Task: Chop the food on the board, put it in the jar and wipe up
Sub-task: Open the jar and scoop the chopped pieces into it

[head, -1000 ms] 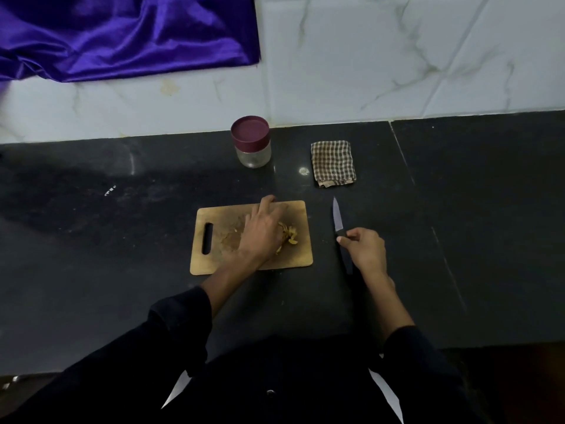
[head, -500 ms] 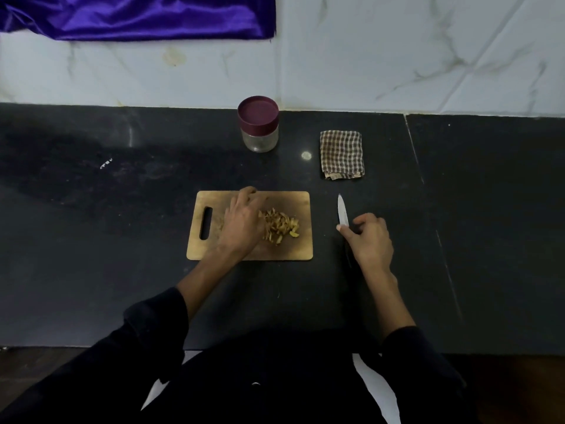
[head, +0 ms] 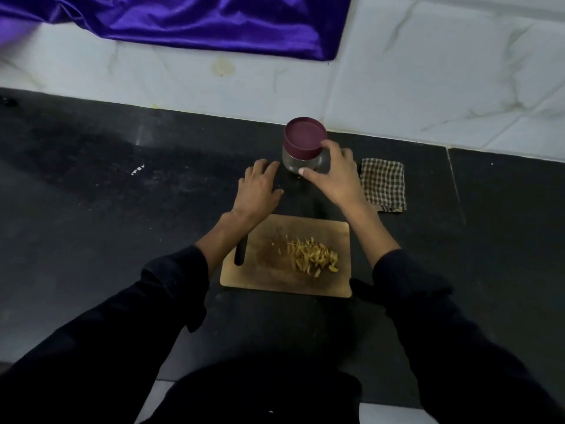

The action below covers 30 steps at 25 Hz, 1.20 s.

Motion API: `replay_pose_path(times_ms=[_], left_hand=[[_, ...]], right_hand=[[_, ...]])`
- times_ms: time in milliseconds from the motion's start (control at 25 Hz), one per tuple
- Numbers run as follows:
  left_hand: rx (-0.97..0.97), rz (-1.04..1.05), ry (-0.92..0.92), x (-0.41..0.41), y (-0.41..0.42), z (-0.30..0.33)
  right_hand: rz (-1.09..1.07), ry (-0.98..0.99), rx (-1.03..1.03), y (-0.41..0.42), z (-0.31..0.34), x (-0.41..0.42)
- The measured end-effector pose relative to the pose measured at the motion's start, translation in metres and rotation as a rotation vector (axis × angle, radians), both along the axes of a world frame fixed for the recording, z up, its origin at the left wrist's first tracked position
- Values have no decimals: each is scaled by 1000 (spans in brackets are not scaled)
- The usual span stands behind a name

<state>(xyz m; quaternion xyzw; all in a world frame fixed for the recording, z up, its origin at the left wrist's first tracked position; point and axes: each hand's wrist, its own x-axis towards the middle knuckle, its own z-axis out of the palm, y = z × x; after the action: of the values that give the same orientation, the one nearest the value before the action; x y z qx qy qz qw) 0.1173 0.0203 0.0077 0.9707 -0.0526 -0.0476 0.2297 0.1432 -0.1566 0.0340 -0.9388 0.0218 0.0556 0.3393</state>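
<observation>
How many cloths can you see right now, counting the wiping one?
2. A checked cloth lies flat on the black counter, just right of the jar. A purple cloth hangs against the wall at top left. More may lie outside the view.

Home kitchen, black stone counter (head: 91, 209), marble-look wall tiles (head: 428, 71), wooden chopping board (head: 275, 283), lidded jar (head: 302, 148)

one jar (head: 304, 148), one board (head: 266, 280), one cloth (head: 383, 185), two hands

A dark stone surface (head: 91, 209) runs along a white marbled wall (head: 428, 71); purple satin fabric (head: 198, 22) hangs against it; dim light.
</observation>
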Motion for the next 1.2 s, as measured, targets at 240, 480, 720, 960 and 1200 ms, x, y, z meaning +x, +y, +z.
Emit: replay_pose_path(times_ms=[240,480,720,960,1200], left_hand=[[-108,-10,60,31,11,-13],[-190,-15,54,21,17,-18],[-1025,273,252,-26,34,-3],[-1228,240,413,-77,26,12],[-1141,303,422,-112,16,15]], right_hand=[[-12,60,-291,39,3,84],[32,134,-286,41,-2,94],[-136,309,583,24,24,-5],[-115,563,796,27,33,-107],[-139,396,655,29,22,-158]])
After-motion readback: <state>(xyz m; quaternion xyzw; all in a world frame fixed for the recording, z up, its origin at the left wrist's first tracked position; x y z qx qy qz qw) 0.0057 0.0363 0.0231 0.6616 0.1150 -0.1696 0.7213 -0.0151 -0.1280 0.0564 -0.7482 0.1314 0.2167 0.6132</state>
